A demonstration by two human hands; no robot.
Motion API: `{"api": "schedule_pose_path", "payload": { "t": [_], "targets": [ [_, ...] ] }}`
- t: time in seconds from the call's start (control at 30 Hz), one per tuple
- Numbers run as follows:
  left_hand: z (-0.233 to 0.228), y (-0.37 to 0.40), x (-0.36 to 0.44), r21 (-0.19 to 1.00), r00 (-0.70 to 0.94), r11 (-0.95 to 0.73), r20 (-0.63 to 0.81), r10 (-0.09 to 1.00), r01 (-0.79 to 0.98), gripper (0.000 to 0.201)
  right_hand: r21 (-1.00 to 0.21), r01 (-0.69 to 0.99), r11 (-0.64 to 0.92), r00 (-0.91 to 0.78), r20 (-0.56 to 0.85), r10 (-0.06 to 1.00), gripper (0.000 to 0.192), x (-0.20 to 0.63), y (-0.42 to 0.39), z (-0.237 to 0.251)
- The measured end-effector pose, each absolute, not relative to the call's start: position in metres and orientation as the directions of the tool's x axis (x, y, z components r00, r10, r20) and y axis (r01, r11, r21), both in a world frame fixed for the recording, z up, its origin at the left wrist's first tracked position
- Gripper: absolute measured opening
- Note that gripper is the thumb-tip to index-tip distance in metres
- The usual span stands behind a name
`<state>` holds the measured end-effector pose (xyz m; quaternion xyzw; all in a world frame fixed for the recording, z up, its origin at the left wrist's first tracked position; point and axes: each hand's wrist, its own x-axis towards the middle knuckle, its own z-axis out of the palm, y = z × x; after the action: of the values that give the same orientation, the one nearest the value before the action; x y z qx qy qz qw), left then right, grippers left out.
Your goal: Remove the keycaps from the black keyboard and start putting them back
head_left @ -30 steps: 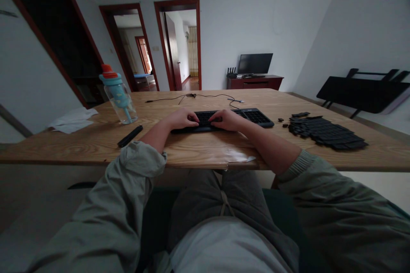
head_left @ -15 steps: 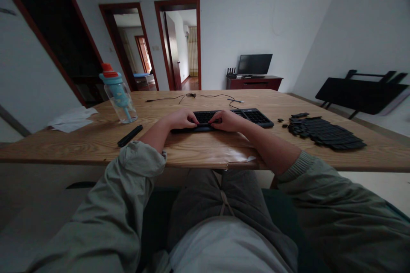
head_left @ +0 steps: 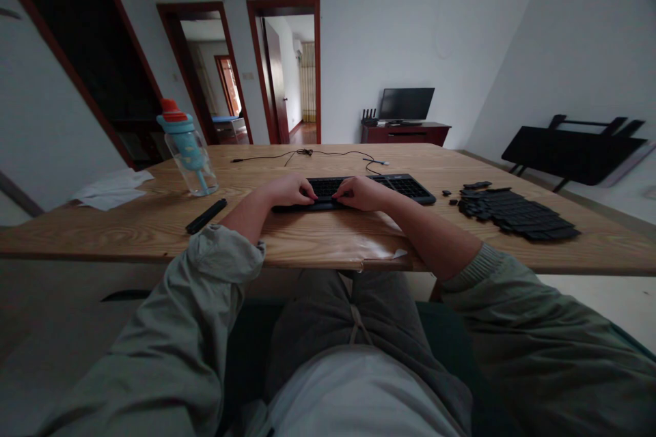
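Observation:
A black keyboard (head_left: 410, 186) lies on the wooden table in front of me, its key area mostly bare of caps. My left hand (head_left: 293, 190) is closed at the front row, thumb and fingertips pinched at the left end of a long dark key that looks like the space bar (head_left: 324, 199). At the other end of that key my right hand (head_left: 359, 192) is closed in a similar pinch. Both hands rest on the keyboard and cover part of it. Loose black keycaps (head_left: 517, 210) lie in rows to the right, a few apart from the group.
A clear bottle (head_left: 192, 157) with a blue and red lid stands on the left, beside crumpled white tissue (head_left: 110, 190). Near my left forearm lies a black stick-like object (head_left: 206, 216). The keyboard's cable (head_left: 333, 152) runs across the back of the wooden table (head_left: 307, 235).
Both hands keep their place at the front row of the keyboard. The view has shifted very slightly; nothing else visibly moves.

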<state>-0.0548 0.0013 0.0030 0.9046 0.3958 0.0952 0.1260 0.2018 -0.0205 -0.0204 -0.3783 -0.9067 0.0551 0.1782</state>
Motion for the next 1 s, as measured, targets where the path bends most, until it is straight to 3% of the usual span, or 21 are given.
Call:
{"api": "schedule_pose_path", "payload": {
  "t": [0.2, 0.43, 0.53, 0.63, 0.77, 1.0],
  "targets": [
    [0.004, -0.001, -0.053, 0.214, 0.7, -0.697, 0.074, 0.71, 0.684, 0.025, -0.15, 0.702, 0.697, -0.652, 0.26, 0.712, 0.03, 0.198, -0.024, -0.018],
    [-0.006, -0.03, -0.033, -0.095, 0.594, -0.587, 0.144, 0.791, 0.804, 0.026, 0.05, 0.676, 0.736, -0.708, 0.323, 0.628, 0.037, 0.198, -0.037, -0.03],
    [-0.01, -0.037, -0.032, -0.192, 0.658, -0.63, 0.208, 0.723, 0.753, 0.027, 0.016, 0.687, 0.726, -0.676, 0.38, 0.631, 0.037, 0.201, -0.04, -0.035],
    [-0.01, -0.038, -0.039, -0.172, 0.688, -0.672, 0.305, 0.659, 0.72, 0.031, -0.037, 0.699, 0.715, -0.636, 0.425, 0.644, 0.04, 0.204, -0.043, -0.035],
    [-0.01, -0.039, -0.043, -0.116, 0.685, -0.703, 0.382, 0.62, 0.701, 0.036, -0.016, 0.711, 0.703, -0.625, 0.444, 0.642, 0.044, 0.206, -0.047, -0.032],
    [-0.008, -0.047, -0.029, -0.191, 0.747, -0.722, 0.187, 0.638, 0.665, 0.035, 0.035, 0.706, 0.708, -0.666, 0.375, 0.645, 0.038, 0.194, -0.056, -0.028]
  ]
}}
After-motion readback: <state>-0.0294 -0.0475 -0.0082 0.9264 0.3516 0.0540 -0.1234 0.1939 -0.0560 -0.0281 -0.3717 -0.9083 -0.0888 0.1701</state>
